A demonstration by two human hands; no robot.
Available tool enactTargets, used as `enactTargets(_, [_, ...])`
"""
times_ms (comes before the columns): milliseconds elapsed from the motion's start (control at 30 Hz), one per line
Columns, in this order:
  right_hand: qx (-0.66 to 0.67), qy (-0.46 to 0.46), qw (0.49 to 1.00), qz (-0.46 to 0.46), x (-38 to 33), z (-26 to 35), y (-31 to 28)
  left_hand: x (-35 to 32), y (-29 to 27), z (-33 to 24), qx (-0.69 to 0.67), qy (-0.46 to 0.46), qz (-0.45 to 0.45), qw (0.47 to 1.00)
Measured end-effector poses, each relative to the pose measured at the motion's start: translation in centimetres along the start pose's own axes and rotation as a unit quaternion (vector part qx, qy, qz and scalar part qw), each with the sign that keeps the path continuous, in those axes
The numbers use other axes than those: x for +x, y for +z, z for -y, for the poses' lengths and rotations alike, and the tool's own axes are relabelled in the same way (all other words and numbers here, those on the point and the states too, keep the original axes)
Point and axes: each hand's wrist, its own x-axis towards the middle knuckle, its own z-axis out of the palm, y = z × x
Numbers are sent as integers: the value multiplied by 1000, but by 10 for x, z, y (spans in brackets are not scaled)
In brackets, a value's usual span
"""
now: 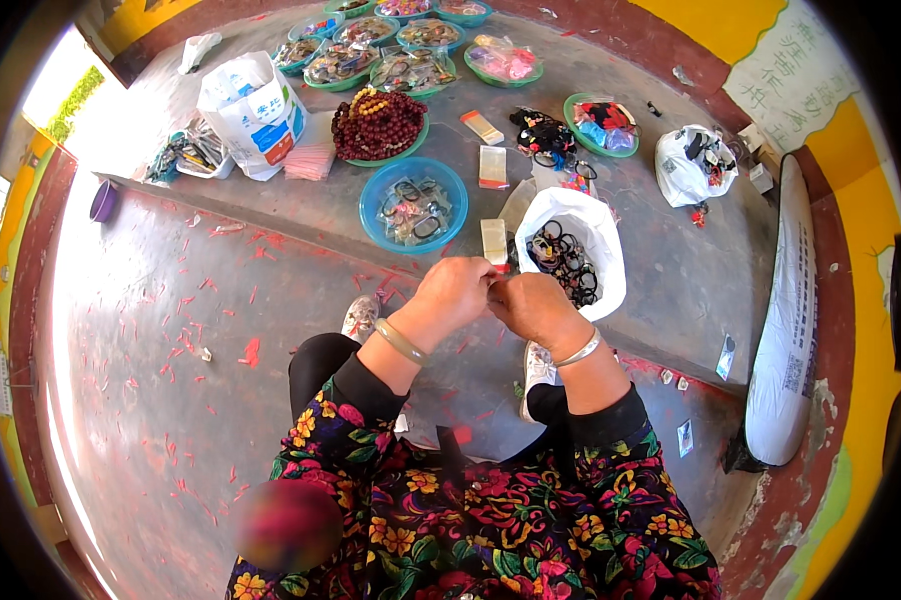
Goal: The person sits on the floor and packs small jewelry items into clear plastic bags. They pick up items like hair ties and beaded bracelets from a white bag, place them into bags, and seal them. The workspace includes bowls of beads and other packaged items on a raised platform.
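My left hand (pixel 458 290) and my right hand (pixel 543 308) meet in front of me, fingertips pinched together. Whatever small item they hold is hidden by the fingers. Just beyond my right hand stands an open white sack (pixel 612 238) containing black hair ties (pixel 567 258). A blue basin (pixel 370 205) with clear-wrapped hair ties (pixel 417 210) sits beyond my left hand. Past my fingertips lies a small cream and red box (pixel 494 240), with two similar boxes (pixel 493 167) (pixel 482 126) farther back.
Maroon beads (pixel 379 125) fill a green basin, with several basins of packets behind. A white bag (pixel 253 115) stands left; another white bag (pixel 693 170) and a long wrapped roll (pixel 786 330) are right. A raised step edge (pixel 261 238) crosses the floor, and red scraps (pixel 251 350) lie below.
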Motion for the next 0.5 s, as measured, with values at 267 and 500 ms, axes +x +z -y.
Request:
enactTargets(267, [-32,68,997,23,2,-2,15,-1,3,0,-20,19,-18,999])
enactTargets(500, [198,103,973,-62,3,-12,-7,0,-10,-12,-121,10,-72,990])
